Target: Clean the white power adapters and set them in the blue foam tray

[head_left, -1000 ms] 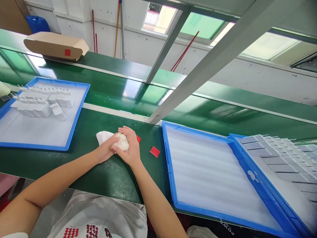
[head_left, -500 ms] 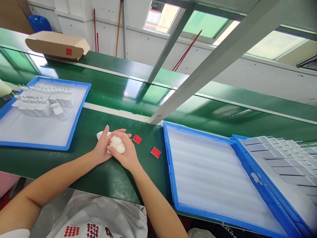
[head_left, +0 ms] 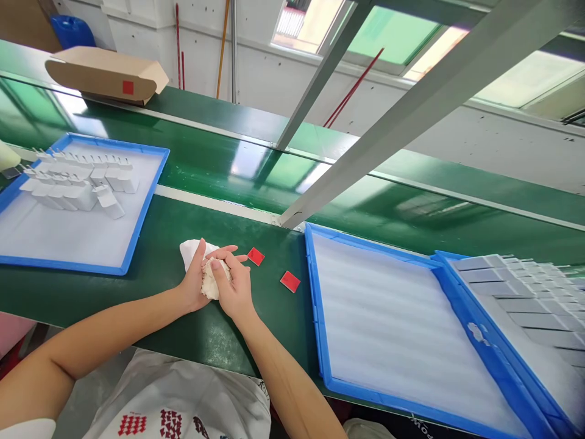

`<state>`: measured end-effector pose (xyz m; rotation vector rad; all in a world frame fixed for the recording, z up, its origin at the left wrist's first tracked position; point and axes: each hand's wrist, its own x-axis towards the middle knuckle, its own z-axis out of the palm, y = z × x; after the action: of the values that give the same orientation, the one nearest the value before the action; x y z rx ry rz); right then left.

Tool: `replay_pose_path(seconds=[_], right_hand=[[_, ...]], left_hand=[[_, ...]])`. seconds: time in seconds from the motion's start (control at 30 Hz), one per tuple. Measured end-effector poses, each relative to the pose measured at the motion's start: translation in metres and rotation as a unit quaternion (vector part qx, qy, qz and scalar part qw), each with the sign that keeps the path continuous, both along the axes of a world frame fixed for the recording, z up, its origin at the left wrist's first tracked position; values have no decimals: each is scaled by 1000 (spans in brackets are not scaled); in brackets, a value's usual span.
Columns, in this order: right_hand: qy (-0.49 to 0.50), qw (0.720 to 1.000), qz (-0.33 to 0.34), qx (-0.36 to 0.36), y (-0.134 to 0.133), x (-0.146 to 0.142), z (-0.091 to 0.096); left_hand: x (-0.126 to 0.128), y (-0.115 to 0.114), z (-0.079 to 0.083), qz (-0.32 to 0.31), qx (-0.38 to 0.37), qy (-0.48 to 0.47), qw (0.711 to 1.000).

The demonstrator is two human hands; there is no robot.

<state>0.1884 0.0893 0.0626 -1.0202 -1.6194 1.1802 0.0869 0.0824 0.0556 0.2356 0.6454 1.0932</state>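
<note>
Head view. Left hand and right hand press a crumpled white cloth between them on the green work surface, fingers of both closed on it. The wad's long axis runs from 12 to 6 o'clock; its loose tail points toward 11 o'clock. Half a second earlier the wad sat rounder under the right palm; the tail now shows more. Two red squares lie at 3 o'clock, near the empty-lined blue tray.

The white wad seems mostly hidden between both hands.
</note>
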Motion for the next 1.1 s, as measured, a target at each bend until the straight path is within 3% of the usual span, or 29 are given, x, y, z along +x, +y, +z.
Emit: replay_pose_path(seconds=[0.23, 0.37, 0.5, 0.77, 0.93, 1.1], right_hand=[[-4, 997, -18, 72, 1, -5, -10], [-16, 997, -33, 62, -2, -6, -11], [-11, 997, -40, 65, -6, -9, -9], [-2, 992, -58, 114, -6, -17, -11], [4, 996, -75, 52, 5, -17, -18], [96, 995, 4, -19, 19, -9, -17]], left_hand=[[6, -8, -10, 5, 18, -3, 1000], [9, -11, -13, 68, -26, 35, 997], [13, -13, -8, 144, -20, 57, 988], [15, -12, -4, 172, -3, 73, 982], [11, 1, -4, 150, -49, 107, 982], [-4, 11, 10, 44, 1, 110, 993]])
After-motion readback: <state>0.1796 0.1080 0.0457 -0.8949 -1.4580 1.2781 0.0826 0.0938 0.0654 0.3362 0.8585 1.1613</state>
